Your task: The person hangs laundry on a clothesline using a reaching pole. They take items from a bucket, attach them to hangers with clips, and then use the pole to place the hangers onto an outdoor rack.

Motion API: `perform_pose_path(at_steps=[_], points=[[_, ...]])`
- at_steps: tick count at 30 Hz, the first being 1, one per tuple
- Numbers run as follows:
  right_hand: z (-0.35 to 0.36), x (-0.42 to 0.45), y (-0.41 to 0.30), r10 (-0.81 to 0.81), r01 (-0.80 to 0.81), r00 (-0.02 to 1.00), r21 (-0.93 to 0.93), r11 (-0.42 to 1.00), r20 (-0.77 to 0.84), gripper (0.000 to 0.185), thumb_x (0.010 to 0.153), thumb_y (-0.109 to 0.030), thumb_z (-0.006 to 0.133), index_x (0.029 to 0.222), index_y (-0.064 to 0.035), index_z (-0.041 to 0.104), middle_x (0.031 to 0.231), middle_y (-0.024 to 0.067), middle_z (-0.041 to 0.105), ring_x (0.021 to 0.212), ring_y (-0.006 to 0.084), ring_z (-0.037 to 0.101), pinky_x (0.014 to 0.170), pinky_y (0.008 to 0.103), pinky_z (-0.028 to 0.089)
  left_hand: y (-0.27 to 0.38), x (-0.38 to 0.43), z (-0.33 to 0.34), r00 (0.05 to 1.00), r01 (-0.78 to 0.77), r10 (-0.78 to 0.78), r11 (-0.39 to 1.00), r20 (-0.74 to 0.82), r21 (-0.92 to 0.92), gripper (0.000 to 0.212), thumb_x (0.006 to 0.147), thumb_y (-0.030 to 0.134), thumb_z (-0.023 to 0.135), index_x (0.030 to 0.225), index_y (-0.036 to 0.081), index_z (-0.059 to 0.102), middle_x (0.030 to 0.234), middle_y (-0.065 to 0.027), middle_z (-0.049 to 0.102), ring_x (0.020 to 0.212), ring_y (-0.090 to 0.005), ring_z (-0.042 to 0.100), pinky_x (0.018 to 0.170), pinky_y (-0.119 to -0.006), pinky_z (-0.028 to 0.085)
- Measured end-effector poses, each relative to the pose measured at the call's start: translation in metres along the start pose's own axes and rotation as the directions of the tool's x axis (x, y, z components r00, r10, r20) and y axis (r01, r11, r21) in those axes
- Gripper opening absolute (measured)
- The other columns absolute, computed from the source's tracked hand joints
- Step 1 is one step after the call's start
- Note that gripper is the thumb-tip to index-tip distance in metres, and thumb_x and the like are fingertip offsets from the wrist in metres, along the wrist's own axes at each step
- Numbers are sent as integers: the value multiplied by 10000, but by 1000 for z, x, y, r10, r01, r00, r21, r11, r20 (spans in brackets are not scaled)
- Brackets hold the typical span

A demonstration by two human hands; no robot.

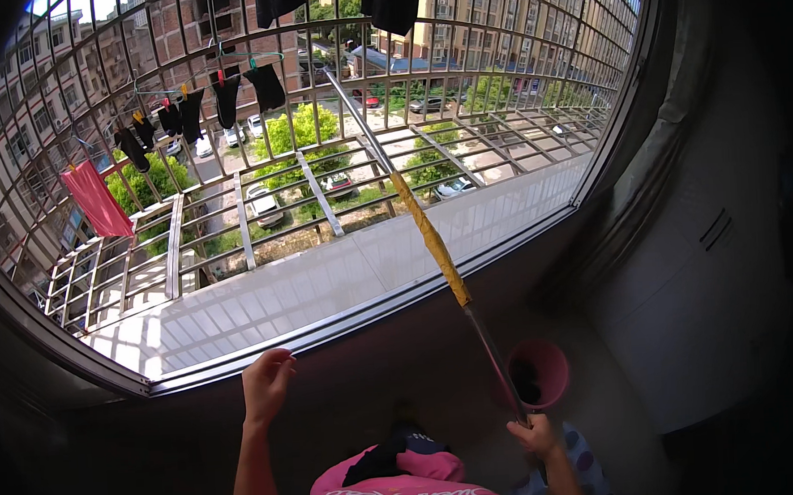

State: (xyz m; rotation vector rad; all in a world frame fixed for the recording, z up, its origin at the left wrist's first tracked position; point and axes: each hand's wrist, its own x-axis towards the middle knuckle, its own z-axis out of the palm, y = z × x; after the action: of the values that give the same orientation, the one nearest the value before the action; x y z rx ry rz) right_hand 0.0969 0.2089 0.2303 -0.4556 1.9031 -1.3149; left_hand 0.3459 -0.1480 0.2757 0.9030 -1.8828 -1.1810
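Observation:
A long metal pole (493,357), partly wrapped in yellow material (430,239), has its lower end in my right hand (535,436). From there it slants up and left over the sill, with its far end at the window bars. My left hand (269,385) is raised beside the inner edge of the window track, its fingers curled; it holds nothing that I can see. Small black garments (227,102) hang from colored clips at the bars, near a green hanger (252,53). A pink cloth (98,199) hangs further left. Larger dark garments (394,2) hang at the top.
A pink bucket (556,373) with something dark inside stands on the floor by the pole. The pale sill (305,299) lies beyond the metal window track (386,308). Metal security bars (313,191) enclose the outside. A curtain (642,187) hangs at the right; spotted fabric (586,466) is below my right hand.

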Motion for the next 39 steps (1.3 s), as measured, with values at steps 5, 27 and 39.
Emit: perform_pose_path(at_steps=[5, 27, 39], points=[[-21, 33, -8, 218, -188, 973, 289, 939, -73, 341, 797, -232, 548, 539, -132, 348, 417, -61, 300, 314, 22, 266, 288, 177, 191, -7, 2, 34, 989, 71, -70, 997, 128, 2, 114, 741, -2, 532, 851, -19, 554, 733, -75, 588, 640, -120, 577, 574, -214, 451], [-153, 547, -156, 262, -178, 964, 618, 766, -47, 441, 803, -487, 425, 621, -98, 323, 416, -65, 214, 302, 47, 195, 275, 188, 174, 12, 16, 113, 827, 343, -306, 939, -471, -6, 76, 764, -28, 474, 813, -22, 532, 685, -64, 541, 562, -104, 518, 505, -201, 425], [-153, 631, -172, 193, -68, 968, 580, 812, -158, 448, 810, -498, 397, 621, -97, 330, 414, -57, 210, 297, 55, 194, 279, 198, 177, 23, 36, 139, 759, 458, -346, 886, -552, 74, 80, 768, -29, 467, 817, -26, 530, 681, -61, 533, 545, -90, 508, 501, -188, 424]])
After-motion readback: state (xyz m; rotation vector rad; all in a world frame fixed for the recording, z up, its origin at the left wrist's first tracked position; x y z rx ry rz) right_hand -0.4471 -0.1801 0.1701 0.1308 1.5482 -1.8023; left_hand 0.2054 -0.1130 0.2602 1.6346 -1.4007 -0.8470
